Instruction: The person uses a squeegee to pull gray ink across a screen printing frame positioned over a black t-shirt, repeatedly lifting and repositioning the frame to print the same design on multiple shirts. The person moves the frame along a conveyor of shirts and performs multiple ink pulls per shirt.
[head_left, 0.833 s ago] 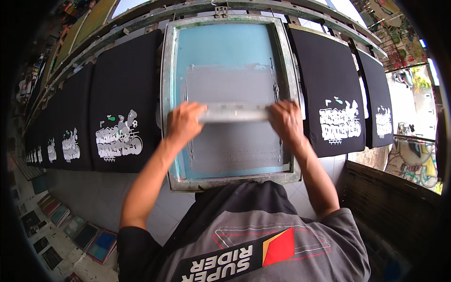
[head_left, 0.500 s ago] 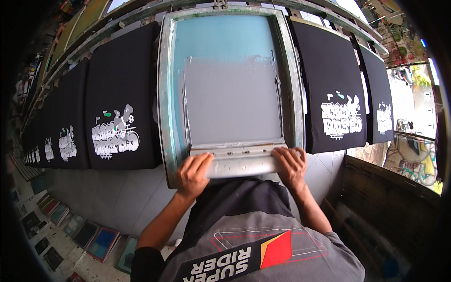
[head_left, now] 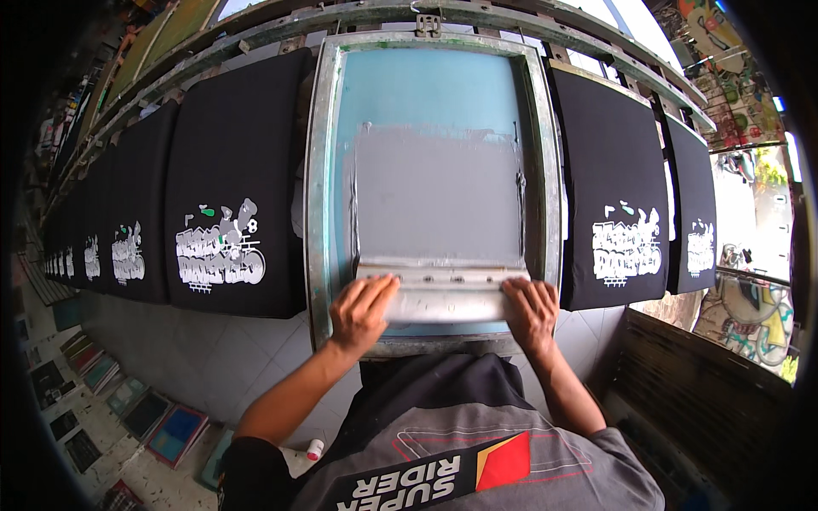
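Left to right: several black shirts with white prints line the long counter, the nearest black shirt [head_left: 226,247] just left of one metal-framed screen [head_left: 434,183], two more at the right. One flat grey squeegee [head_left: 441,294] lies across the screen's near edge. Left hand [head_left: 362,313] and right hand [head_left: 530,313] grip its ends, fingers curled over the blade. Since the earlier frame both hands sit about the same, squeegee barely lower.

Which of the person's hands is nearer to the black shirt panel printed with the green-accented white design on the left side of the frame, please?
Left. The left hand grips the squeegee at its left end, just right of that black shirt panel. The right hand holds the far end, across the screen frame.
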A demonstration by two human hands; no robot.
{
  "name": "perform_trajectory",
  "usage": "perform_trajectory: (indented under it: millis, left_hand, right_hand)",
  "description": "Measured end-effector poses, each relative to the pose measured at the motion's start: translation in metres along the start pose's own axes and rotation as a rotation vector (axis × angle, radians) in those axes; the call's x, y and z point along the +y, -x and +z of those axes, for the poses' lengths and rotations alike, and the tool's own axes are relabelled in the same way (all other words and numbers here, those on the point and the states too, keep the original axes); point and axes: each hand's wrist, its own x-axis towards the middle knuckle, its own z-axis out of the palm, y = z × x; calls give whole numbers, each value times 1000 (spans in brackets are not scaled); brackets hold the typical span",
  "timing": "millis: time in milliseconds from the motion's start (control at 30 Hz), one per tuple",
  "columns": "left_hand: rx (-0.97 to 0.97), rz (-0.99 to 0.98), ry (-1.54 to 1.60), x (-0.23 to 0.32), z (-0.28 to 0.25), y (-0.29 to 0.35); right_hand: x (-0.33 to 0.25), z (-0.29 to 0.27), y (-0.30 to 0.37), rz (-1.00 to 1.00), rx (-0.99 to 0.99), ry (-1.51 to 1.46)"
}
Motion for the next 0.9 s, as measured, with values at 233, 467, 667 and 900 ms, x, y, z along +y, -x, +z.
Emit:
perform_trajectory:
  millis: [233,467,667,900]
  left_hand:
    - [124,67,-17,-86,31,-128]
    - [-131,-52,-24,-97,-19,-237]
    - [-66,-16,-22,-98,3,-191]
    - [-46,-21,49,-20,3,-9]
  right_hand:
    - [70,36,-138,-76,138,22]
    - [103,-2,-229,7,-148,85]
    - [86,25,-185,7,-18,19]
    - [5,-3,-23,-12,-19,-14]
